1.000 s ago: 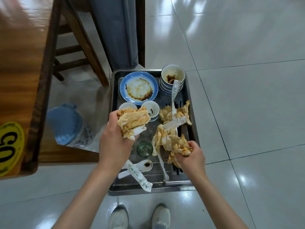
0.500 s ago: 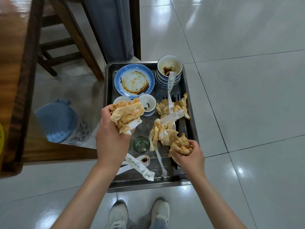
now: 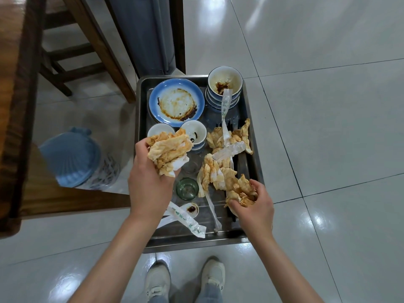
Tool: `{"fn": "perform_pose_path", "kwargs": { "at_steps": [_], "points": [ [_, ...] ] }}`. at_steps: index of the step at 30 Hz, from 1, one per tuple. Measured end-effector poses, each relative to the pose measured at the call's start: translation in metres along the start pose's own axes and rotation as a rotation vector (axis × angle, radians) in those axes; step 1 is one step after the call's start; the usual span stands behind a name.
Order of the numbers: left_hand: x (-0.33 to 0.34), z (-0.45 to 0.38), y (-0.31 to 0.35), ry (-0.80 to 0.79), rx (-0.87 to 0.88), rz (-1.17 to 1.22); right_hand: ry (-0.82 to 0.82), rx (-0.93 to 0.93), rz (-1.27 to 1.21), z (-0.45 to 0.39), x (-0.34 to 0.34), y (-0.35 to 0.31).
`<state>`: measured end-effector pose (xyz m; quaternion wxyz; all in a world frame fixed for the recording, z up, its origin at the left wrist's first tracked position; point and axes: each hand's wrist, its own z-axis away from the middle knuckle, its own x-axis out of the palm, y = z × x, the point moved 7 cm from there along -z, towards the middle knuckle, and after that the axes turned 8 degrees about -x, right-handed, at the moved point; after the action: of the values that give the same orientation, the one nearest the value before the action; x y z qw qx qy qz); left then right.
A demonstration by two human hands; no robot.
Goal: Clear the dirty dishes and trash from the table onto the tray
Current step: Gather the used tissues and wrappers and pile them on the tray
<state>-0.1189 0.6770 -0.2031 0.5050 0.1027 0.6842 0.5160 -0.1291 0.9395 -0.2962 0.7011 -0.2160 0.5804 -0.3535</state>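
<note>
Two hands hover over the tray [image 3: 141, 149], each fist clenched on greasy napkins to drop them; left hand [image 3: 150, 182] above the cups, right hand [image 3: 251, 206] low near the tray's front corner.

Two hands hold stained napkins over a loaded metal tray.

The left hand [image 3: 150, 182] grips a wad of orange-stained napkins [image 3: 169, 150] above the tray [image 3: 140, 119], which sits on the tiled floor [image 3: 328, 106]. The right hand [image 3: 254, 206] grips another stained wad [image 3: 240, 191] at the tray's right side, with more crumpled napkins [image 3: 229, 138] lying beyond it. On the tray are a sauce-smeared blue plate [image 3: 177, 102], a stack of bowls [image 3: 225, 84], two small cups [image 3: 195, 133], a small glass [image 3: 187, 189], a white spoon [image 3: 190, 209] and paper chopstick wrappers [image 3: 188, 221]. A wooden tabletop [image 3: 13, 84] edges the left, with a blue water jug [image 3: 70, 156] below it.
</note>
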Motion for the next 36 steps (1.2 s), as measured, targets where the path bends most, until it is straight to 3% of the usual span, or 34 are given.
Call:
{"fn": "perform_pose_path", "kwargs": {
  "at_steps": [16,36],
  "points": [
    [0.0006,0.0034,-0.0050,-0.011,0.003,0.017,0.088,0.068,-0.183,0.0074,-0.0042,0.0001],
    [0.0091,0.0057,-0.0063,-0.017,-0.018,0.020,0.094,0.078,-0.176,0.0091,-0.0054,-0.0067]
  ]
}}
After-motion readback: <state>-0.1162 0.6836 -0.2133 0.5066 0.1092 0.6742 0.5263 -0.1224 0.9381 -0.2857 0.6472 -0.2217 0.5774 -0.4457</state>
